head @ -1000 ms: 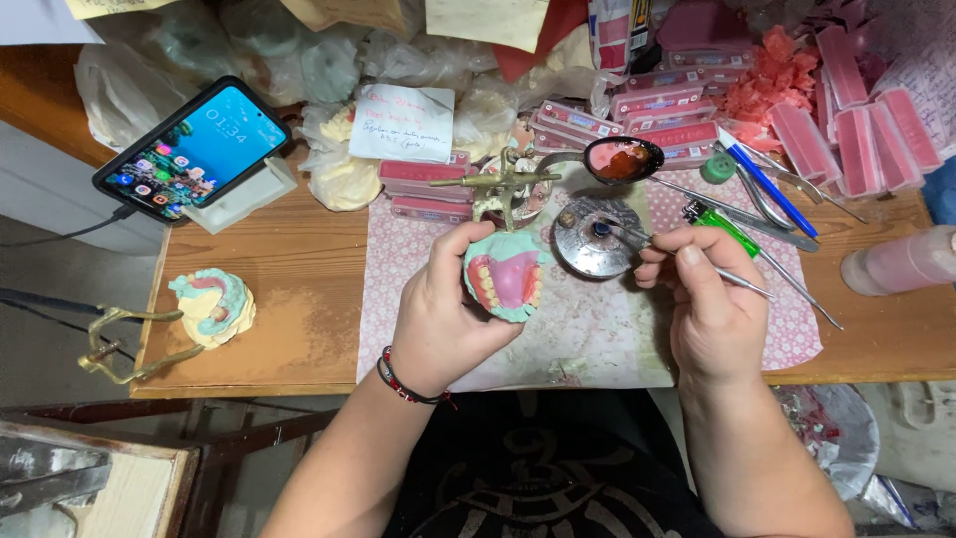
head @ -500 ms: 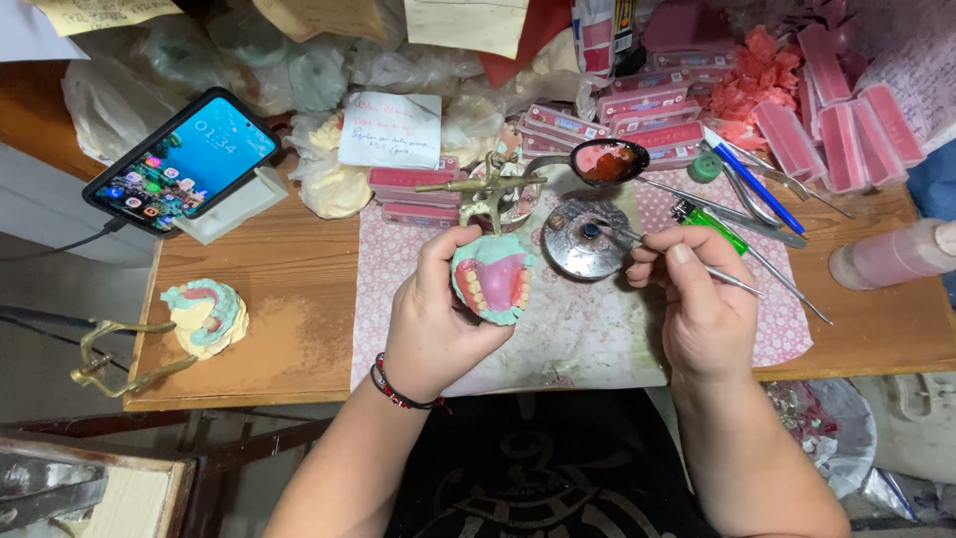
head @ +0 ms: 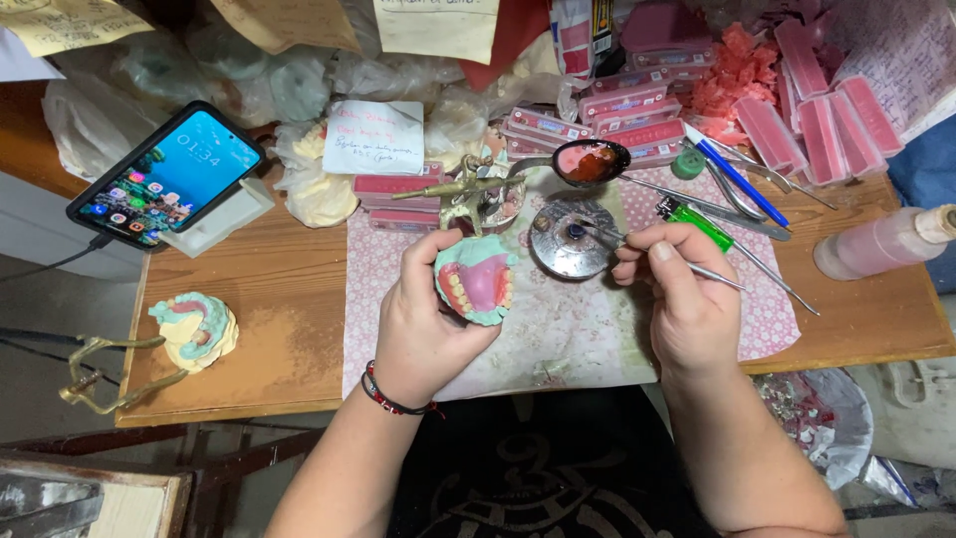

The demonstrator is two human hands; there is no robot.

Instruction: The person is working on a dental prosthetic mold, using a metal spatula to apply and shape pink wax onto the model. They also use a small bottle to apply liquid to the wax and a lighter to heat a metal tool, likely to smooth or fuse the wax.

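One denture model (head: 476, 284) gripped by left hand (head: 426, 319) fingers; right hand (head: 687, 299) fingers pinch one metal tool (head: 687, 267).

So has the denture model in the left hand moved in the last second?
No. The denture model in the left hand sits just left of and below the round metal dish, as before; only the camera shifted.

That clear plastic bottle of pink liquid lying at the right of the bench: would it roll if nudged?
Probably. The bottle is round and lies on its side on the bare wooden bench, so a sideways nudge might roll it. It looks mostly full, so likely fairly heavy, and its smooth plastic may be slippery.
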